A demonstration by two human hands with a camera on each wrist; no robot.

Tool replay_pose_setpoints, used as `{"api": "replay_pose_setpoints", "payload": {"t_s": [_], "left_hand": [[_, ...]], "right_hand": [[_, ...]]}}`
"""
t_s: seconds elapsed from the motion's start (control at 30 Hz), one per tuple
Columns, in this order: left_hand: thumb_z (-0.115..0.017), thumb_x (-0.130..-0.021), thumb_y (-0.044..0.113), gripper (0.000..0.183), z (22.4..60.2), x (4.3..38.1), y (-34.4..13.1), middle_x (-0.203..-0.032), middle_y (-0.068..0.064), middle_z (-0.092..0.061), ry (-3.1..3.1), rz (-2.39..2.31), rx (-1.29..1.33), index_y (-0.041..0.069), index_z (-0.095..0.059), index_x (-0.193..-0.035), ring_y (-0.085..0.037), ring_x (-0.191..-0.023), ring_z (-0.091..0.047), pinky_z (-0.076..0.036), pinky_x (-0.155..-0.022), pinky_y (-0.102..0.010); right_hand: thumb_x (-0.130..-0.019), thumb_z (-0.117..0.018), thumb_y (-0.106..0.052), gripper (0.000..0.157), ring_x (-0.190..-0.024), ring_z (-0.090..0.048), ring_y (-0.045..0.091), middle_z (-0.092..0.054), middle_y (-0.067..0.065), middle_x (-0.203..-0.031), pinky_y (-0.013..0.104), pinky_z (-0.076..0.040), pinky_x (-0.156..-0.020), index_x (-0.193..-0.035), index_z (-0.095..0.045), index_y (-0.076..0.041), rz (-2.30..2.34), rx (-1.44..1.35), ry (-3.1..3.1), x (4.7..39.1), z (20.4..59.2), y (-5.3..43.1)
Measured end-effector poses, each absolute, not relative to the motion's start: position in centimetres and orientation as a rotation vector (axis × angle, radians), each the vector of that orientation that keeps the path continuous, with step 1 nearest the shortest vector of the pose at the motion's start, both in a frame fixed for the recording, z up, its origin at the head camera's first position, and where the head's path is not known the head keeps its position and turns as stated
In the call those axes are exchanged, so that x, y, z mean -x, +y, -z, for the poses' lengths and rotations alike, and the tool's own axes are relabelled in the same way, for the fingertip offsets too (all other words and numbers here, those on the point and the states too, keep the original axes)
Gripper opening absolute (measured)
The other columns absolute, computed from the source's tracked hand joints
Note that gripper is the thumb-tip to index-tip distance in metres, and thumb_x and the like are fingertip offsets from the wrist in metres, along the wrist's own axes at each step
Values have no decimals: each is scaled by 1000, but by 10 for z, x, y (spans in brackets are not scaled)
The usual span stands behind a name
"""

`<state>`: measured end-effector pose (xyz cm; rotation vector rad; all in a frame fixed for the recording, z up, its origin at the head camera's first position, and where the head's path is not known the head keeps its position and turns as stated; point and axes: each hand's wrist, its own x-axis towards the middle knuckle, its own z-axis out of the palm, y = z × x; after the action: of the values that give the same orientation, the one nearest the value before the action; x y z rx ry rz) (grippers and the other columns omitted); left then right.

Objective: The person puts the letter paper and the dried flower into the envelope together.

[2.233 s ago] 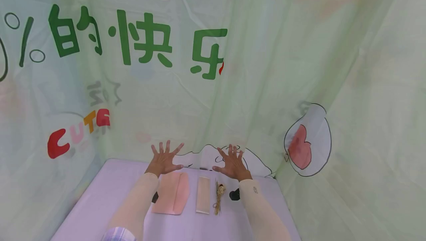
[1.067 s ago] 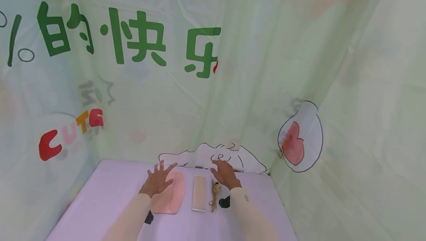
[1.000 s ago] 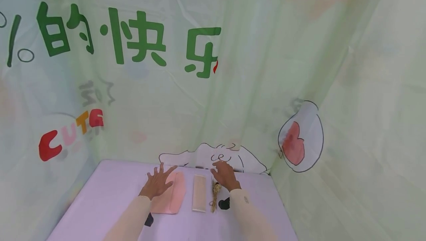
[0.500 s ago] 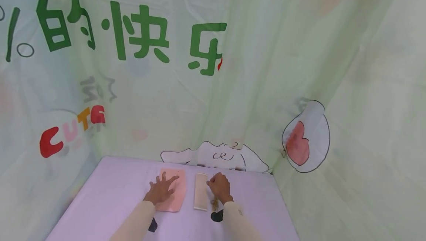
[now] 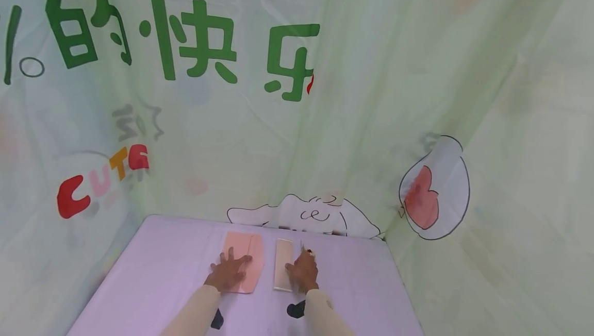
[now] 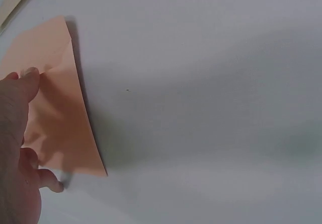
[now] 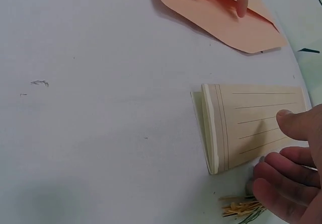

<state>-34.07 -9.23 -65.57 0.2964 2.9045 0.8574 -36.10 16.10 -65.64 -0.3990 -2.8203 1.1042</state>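
Observation:
My left hand (image 5: 227, 271) rests over a pink envelope (image 5: 256, 266), fingers spread. In the left wrist view its fingertips are on the envelope's surface. My right hand (image 5: 304, 272) is low over the table, between a folded sheet of lined letter paper (image 5: 283, 253) and a small bunch of dried flowers. The right wrist view shows the thumb over the lined face of the letter paper, with the other fingers loosely bent along its near edge. Beneath those fingers poke out the tied stems of the dried flowers (image 7: 242, 208); the hand hides most of the bunch.
A pale lilac tabletop (image 5: 153, 264) bears everything. Printed curtains (image 5: 352, 119) enclose its back and sides. A black object (image 5: 296, 309) shows by the right wrist, another black object (image 5: 217, 319) by the left.
Both hands have come down from raised, spread poses: the left onto the envelope, the right beside the letter paper and over the flowers. The right fingers have drawn in from their spread.

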Motion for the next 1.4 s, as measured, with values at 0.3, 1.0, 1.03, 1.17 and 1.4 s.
{"api": "replay_pose_setpoints", "payload": {"t_s": [0.3,1.0,1.03,1.17,1.4], "left_hand": [[-74,-100,16,45,680,351,-92,-160,-44,-40,2944,-785,-317,19,-61,-142,-68,-138,-44,-36,-104,-91],[-73,-101,17,41,689,352,-95,-162,-48,-36,2895,-872,-358,18,-59,-140,-78,-144,-35,-33,-110,-90],[-73,-102,18,41,686,351,-95,-163,-47,-36,2889,-867,-349,18,-59,-141,-77,-145,-35,-33,-111,-90],[-72,-103,20,43,684,348,-93,-164,-46,-35,2885,-864,-333,18,-58,-143,-76,-146,-34,-33,-112,-89],[-72,-103,19,43,693,353,-96,-165,-44,-36,2900,-878,-333,18,-57,-143,-75,-147,-36,-33,-112,-89]], "right_hand": [[-83,-90,-17,39,-79,-64,30,-68,15,-87,54,-57,-79,-102,-66,6,-1020,396,-2789,365,683,155],[-71,-86,-1,26,-72,-65,30,-67,13,-78,54,-56,-71,-85,-65,1,-1002,556,-2639,361,701,141],[-72,-84,0,22,-71,-66,31,-68,13,-77,55,-56,-70,-84,-65,2,-1018,556,-2627,360,700,142],[-79,-78,1,9,-74,-71,35,-72,17,-79,57,-59,-71,-83,-70,4,-1086,604,-2581,360,696,144],[-85,-72,-1,11,-78,-73,36,-75,22,-87,55,-60,-74,-93,-71,8,-1262,748,-2523,363,694,146]]}}
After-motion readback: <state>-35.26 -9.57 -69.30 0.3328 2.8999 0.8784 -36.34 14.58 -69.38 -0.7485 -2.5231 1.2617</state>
